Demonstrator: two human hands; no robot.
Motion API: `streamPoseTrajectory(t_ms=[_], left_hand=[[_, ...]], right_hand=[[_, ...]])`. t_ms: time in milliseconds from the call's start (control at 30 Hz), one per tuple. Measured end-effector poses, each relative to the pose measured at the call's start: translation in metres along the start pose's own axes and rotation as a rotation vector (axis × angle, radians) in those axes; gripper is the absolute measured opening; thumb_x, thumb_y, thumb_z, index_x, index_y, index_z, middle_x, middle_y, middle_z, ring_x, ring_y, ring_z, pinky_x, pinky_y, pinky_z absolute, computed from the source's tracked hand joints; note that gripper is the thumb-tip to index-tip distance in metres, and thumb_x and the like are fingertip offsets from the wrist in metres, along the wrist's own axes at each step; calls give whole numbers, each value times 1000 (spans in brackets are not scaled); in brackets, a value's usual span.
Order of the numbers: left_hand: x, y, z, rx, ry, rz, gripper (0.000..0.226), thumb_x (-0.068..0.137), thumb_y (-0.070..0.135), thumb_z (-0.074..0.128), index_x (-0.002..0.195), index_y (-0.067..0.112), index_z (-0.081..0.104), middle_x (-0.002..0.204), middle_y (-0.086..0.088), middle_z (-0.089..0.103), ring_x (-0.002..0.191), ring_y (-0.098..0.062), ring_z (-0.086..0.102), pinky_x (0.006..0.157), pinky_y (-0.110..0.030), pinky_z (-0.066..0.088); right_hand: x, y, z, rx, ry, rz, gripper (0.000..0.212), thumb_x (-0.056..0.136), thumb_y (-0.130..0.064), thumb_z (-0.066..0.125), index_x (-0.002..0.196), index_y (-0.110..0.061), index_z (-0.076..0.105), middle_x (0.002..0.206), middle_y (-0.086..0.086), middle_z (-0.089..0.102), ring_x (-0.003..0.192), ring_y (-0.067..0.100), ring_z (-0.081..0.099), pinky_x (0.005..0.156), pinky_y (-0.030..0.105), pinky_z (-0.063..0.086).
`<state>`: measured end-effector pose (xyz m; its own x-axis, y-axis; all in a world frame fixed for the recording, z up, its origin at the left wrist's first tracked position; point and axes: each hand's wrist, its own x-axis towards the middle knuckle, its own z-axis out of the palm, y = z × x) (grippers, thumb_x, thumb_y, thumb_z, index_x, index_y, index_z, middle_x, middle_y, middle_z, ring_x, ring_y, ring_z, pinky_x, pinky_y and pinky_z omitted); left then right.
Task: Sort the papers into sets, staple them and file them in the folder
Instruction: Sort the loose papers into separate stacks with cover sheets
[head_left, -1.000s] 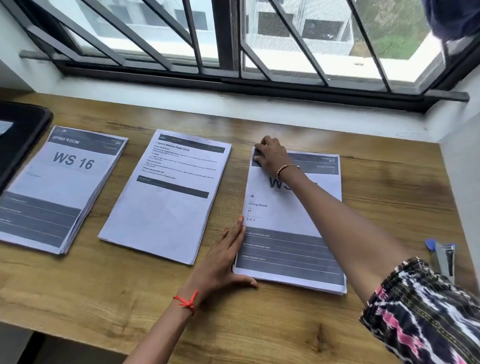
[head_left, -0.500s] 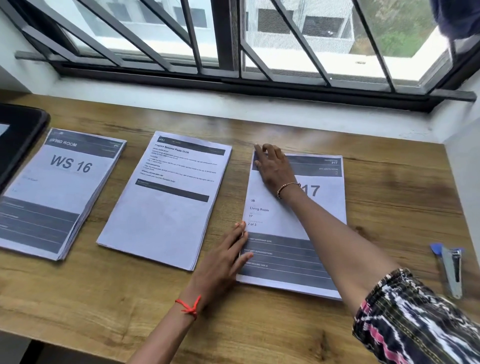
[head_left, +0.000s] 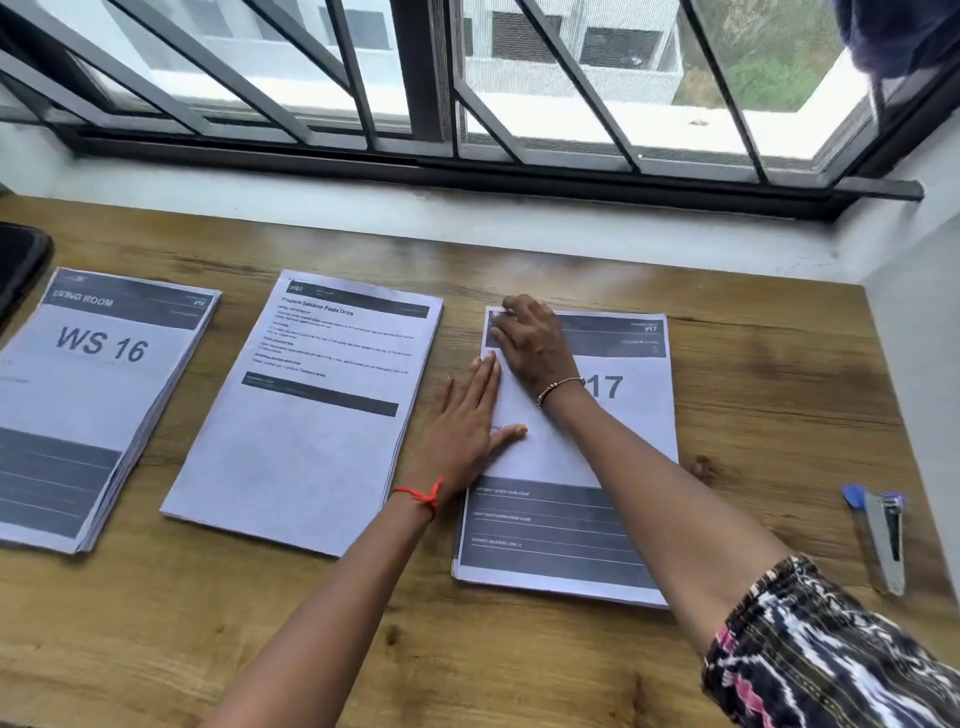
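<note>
Three paper stacks lie side by side on the wooden desk (head_left: 779, 395). The left stack (head_left: 98, 405) reads "WS 16". The middle stack (head_left: 306, 410) has a text page on top. The right stack (head_left: 576, 499) shows "17". My left hand (head_left: 467, 421) lies flat, fingers together, on the left edge of the right stack. My right hand (head_left: 530, 343) presses palm down on that stack's top left corner. Neither hand grips a sheet. A blue and silver stapler (head_left: 880, 540) lies at the right edge of the desk.
A black folder-like object (head_left: 21, 260) pokes in at the far left. A barred window (head_left: 467, 93) and white sill run along the back. A white wall (head_left: 924, 322) closes the desk on the right.
My left hand has slid up along the left edge of the right stack, from its lower part to the middle. My right hand has stayed at the top left corner.
</note>
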<state>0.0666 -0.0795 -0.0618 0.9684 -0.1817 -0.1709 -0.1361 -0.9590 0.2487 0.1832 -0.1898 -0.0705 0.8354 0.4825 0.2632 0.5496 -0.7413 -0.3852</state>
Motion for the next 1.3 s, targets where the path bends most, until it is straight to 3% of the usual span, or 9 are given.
streamPoseTrajectory(t_ms=[100,200,267,367,467,600,800,1167,1300], left_hand=[[22,2,-3,12,-20,-65,101,78,77,17,147,8,-9,157,-4,-11,144,-15,-12,115,-37,-9],[30,5,-3,48,26,-91,114,64,85,-6,148,8,-7,158,-4,-8,145,-17,-9,115,-39,-10],[29,5,-1,55,63,-92,122,56,87,-16,149,9,-2,158,-4,-2,145,-17,-4,114,-38,-9],[28,4,0,33,95,-103,123,57,89,-11,149,9,3,158,-4,2,145,-17,-1,114,-37,-9],[28,6,-1,36,90,-100,123,56,90,-10,149,10,3,158,-4,1,145,-16,-2,115,-38,-8],[30,3,1,45,79,-111,127,53,90,-14,149,8,1,158,-4,-2,145,-15,-5,114,-37,-10],[31,3,3,17,93,-108,127,53,91,-12,149,8,-1,158,-3,-5,145,-16,-7,113,-38,-12],[32,2,6,-5,101,-113,126,55,92,-8,149,9,-2,158,-3,-5,145,-16,-6,114,-40,-9],[31,0,8,-24,102,-90,118,63,89,5,149,9,-3,158,-4,-6,145,-17,-6,115,-41,-9]], right_hand=[[1,1,-1,34,-43,-5,29,84,-20,43,82,-4,67,93,14,65,87,30,63,78,37,52],[0,2,-2,78,-43,9,30,85,-20,43,85,-2,67,94,16,65,84,32,64,77,36,52],[0,2,-4,114,-54,24,28,88,-16,45,91,0,68,101,19,65,93,35,63,85,37,50],[-3,0,-11,90,-195,66,37,96,-16,41,129,-4,51,142,14,43,133,28,39,112,34,19],[-11,12,-12,-93,-254,159,53,100,-35,29,148,-18,15,157,-4,10,144,10,7,115,32,-3],[-30,33,-23,-181,-265,347,65,97,-51,21,149,-18,2,157,-5,-4,144,8,-5,116,35,-9],[-61,69,-48,-230,-232,554,70,95,-56,15,148,-13,-3,157,0,-7,145,12,-6,115,33,-10],[-89,62,-57,-237,-192,670,67,97,-49,19,148,-12,-5,157,1,-8,144,12,-8,116,37,-11],[-122,49,-58,-249,-167,687,67,97,-49,19,148,-12,-2,157,0,-8,145,12,-7,116,37,-11]])
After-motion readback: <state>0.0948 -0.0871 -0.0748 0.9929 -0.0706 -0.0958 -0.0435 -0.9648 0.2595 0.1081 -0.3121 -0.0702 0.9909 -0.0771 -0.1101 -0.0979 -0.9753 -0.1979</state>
